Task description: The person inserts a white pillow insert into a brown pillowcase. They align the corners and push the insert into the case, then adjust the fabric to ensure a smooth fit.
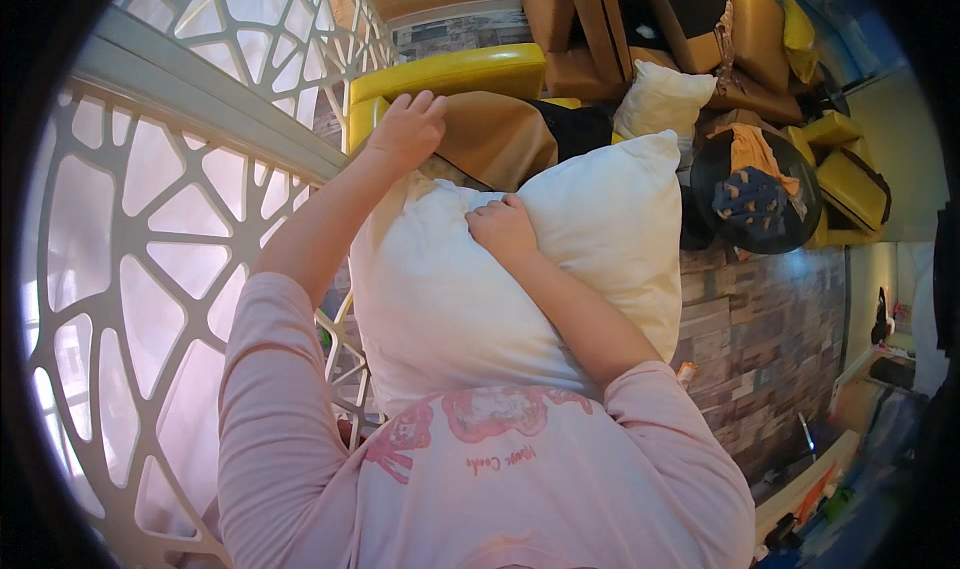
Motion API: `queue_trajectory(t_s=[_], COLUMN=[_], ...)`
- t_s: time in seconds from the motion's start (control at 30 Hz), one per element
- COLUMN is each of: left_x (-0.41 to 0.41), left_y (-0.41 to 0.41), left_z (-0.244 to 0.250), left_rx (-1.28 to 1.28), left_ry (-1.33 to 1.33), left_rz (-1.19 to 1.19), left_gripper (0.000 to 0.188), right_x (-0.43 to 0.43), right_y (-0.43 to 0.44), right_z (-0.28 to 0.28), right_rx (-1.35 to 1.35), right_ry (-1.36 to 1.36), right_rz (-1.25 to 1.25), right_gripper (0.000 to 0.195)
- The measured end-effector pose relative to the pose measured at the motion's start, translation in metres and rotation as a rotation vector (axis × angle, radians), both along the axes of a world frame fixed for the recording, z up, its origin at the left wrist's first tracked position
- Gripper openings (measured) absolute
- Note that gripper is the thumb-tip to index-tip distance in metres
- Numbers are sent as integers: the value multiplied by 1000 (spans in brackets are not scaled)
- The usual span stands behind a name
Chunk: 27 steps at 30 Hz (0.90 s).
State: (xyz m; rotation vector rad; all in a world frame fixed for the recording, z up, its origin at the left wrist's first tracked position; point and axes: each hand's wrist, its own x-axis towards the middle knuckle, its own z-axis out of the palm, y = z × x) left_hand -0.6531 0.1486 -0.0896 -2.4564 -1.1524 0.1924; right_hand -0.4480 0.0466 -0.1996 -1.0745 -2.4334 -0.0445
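A large white pillow (450,299) is directly before me, close against my body. My right hand (504,228) grips its far edge near the middle, fingers curled into the dented fabric. That forearm lies across the pillow's front. My left hand (409,130) is raised over the pillow's far left corner, beside a yellow sofa (450,70). Its fingers are bent and their undersides are hidden, so whether it holds anything does not show. Beyond the pillow, a tan cushion (495,134) with a black part leans on the yellow sofa.
A white lattice partition (135,239) stands close on my left. Farther off are brown sofa pieces (600,29) and a smaller white pillow (660,100). At right, a round black table (802,220) bears crumpled orange and blue cloths. Patterned plank flooring (750,344) runs below it.
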Motion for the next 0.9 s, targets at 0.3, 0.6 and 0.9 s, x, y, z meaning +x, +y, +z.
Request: queue_trajectory(t_s=[0.3,0.6,0.9], left_x=[49,22,46], left_y=[-92,-108,-54], left_z=[-12,-57,-16], left_rx=[-247,-266,-403], left_ry=[-923,-1045,-741], left_rz=[30,223,280], left_gripper=[11,11,24], right_x=[34,232,170], right_y=[15,59,44], right_z=[40,86,4], right_rx=[-1,-306,-807], right_ry=[419,347,700], right_rz=[-183,-1102,-479], right_gripper=[12,68,76])
